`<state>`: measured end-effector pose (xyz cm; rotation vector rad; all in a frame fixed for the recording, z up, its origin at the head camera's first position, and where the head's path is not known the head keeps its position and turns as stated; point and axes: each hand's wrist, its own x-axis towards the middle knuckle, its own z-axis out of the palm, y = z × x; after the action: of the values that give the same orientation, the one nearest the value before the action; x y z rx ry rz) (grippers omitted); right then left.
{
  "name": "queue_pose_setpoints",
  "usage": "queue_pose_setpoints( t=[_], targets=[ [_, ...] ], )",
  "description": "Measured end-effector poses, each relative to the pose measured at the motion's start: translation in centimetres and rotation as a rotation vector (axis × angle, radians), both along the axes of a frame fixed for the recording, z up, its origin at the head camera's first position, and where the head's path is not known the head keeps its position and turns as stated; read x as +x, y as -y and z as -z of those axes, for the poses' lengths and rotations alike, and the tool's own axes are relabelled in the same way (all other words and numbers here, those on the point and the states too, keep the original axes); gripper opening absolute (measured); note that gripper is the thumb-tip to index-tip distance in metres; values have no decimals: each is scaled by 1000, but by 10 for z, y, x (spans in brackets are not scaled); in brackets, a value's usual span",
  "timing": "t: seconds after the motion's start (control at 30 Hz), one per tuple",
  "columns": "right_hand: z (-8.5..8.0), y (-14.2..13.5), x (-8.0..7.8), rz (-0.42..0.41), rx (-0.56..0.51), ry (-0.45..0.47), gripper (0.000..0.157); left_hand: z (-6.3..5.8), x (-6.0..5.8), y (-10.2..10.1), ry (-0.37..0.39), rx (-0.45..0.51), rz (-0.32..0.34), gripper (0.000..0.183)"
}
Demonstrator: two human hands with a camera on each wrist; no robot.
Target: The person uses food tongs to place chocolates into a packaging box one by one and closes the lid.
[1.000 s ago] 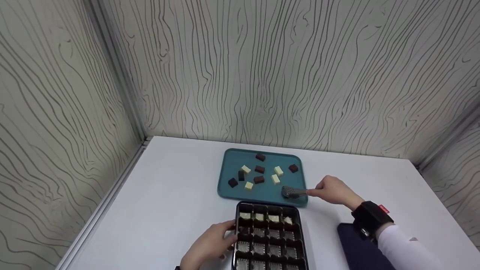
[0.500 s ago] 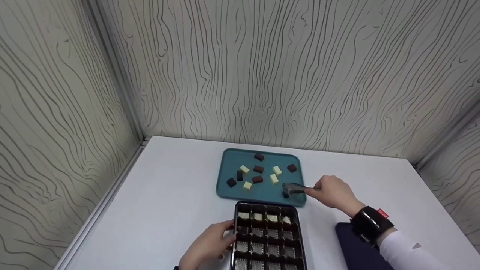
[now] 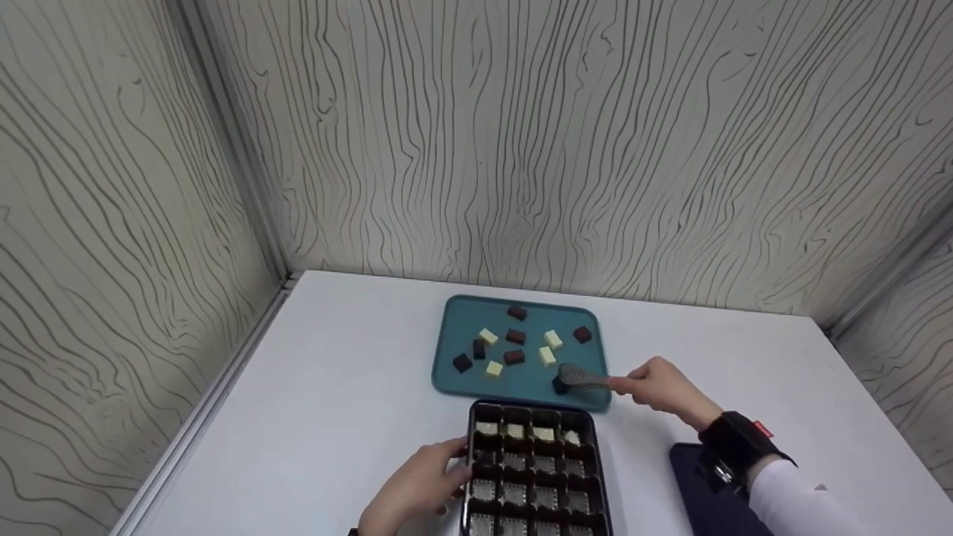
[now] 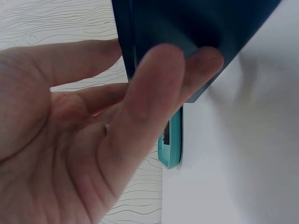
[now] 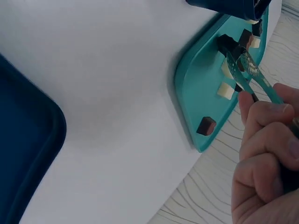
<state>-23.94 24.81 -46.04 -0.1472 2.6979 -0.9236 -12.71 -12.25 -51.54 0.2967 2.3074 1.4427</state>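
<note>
My right hand (image 3: 659,385) grips small perforated tongs (image 3: 584,378) over the near right part of a teal tray (image 3: 521,385). At the tong tips is a dark chocolate-like block (image 5: 227,44), with the perforated tongs heads close against it in the right wrist view. My left hand (image 3: 421,480) rests along the left side of a dark box (image 3: 536,404) divided into compartments. In the left wrist view its fingers lie rather straight against the box wall (image 4: 173,28). White blocks (image 3: 515,430) sit in the box's far row.
Several white, brown and dark blocks (image 3: 514,357) lie scattered on the teal tray. A dark blue tray (image 3: 715,487) lies at the right, under my right forearm. Patterned panels (image 3: 476,149) stand behind the white table (image 3: 357,350).
The tongs have turned and shifted slightly at the same spot, and the dark block now shows to the left of their tips. My left hand and the box have stayed put.
</note>
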Motion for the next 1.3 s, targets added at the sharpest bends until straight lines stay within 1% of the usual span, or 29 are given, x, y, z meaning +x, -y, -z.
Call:
queue_pose_setpoints(
  t=[0.07, 0.17, 0.27, 0.37, 0.43, 0.57, 0.63, 0.73, 0.87, 0.97, 1.03, 1.13, 1.3],
  targets=[
    [3, -7, -1, 17, -21, 27, 40, 0, 0, 0, -2, 1, 5, 50],
    [5, -13, 0, 12, 2, 12, 39, 0, 0, 0, -3, 3, 6, 50],
    [3, -15, 2, -7, 63, -48, 40, -1, 1, 0, -6, 1, 6, 49],
    [-3, -11, 8, -7, 128, -107, 39, -1, 1, 1, -11, -3, 8, 50],
    [-7, -4, 12, -16, 167, -142, 43, -1, 1, 1, -15, -9, 9, 50],
    [-13, 14, 20, -40, 237, -226, 56, -2, 1, 2, -16, -21, 7, 49],
    [-14, 22, 23, -44, 270, -269, 58, -1, 1, 1, -9, -21, 2, 49],
    [-14, 33, 25, -35, 318, -324, 53, -1, 0, 0, 0, -23, -6, 50],
    [-13, 44, 27, -47, 373, -363, 44, -1, 0, -1, 9, -21, -9, 50],
    [-11, 49, 28, -79, 405, -373, 46, -1, 0, -1, 8, -25, -9, 50],
    [-11, 51, 28, -101, 424, -380, 48, -1, 0, -2, 7, -25, -10, 49],
    [-10, 49, 28, -118, 442, -398, 47, -1, -1, -2, 5, -21, -10, 49],
    [-12, 43, 26, -127, 449, -419, 41, -1, 0, -1, 6, -17, -12, 49]
  ],
)
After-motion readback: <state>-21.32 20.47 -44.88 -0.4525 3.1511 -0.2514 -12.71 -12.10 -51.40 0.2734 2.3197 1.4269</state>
